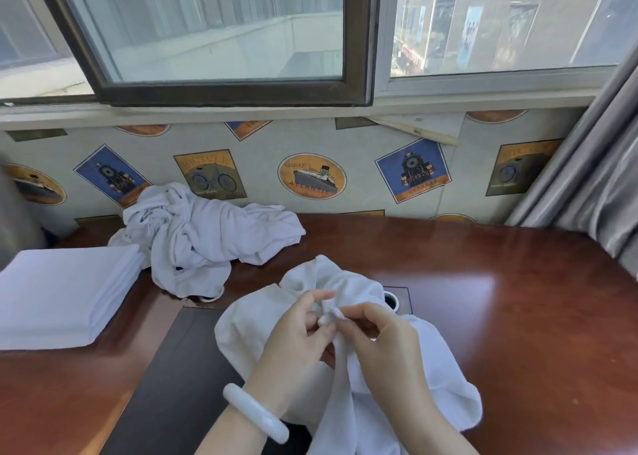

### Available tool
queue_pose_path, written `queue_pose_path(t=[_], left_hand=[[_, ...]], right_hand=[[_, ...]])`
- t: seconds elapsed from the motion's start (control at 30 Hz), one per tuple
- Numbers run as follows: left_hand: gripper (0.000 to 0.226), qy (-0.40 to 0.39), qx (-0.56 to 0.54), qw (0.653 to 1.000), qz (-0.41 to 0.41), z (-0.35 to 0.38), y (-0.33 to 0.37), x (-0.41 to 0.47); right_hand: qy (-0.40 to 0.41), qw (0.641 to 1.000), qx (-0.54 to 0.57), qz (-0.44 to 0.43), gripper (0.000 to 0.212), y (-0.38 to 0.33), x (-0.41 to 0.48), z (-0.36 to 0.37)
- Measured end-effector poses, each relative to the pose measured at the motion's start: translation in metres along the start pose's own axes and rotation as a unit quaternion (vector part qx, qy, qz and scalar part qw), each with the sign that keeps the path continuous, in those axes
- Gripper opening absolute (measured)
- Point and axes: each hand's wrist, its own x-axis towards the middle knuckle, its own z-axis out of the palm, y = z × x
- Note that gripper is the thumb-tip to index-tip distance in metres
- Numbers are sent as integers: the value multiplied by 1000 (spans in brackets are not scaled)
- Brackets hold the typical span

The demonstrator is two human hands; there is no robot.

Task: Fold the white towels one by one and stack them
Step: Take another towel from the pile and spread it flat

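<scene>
White cloth hangs between the person's forearms at the near edge and spreads up onto the desk (518, 299): this crumpled towel (248, 327) is the one in hand. The left hand (297, 347), with a pale bangle (255, 411) at its wrist, and the right hand (390, 347) meet above the middle of it. The fingers (319, 297) of both are drawn narrow, pinching one small bunched bit of hem or corner between them; which of the two cannot be told. From that pinch the cloth falls away on both sides, one lobe to the left and far, a bigger one to the right and near, so no long axis shows. Both hands are equally near the grip, almost tip to tip, so the next move probably calls for them to part sideways along the edge and draw it straight. Farther off to the left lies the folded stack (58, 296), nearer the left hand, and beyond it, against the far wall, the loose heap (207, 233) of unfolded towels.
</scene>
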Motion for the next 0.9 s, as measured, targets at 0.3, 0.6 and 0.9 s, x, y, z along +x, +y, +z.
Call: queue_pose_path(t=[0.3,0.6,0.9], left_hand=[[31,83,156,978,108,10,-4,-6],[34,113,174,965,159,11,-2,-7],[16,150,236,930,239,21,14,10]], right_hand=[[10,995,-92,-32,16,7,-3,2],[-110,990,74,43,39,1,9,-17],[-41,975,204,71,7,-26,55,-36]])
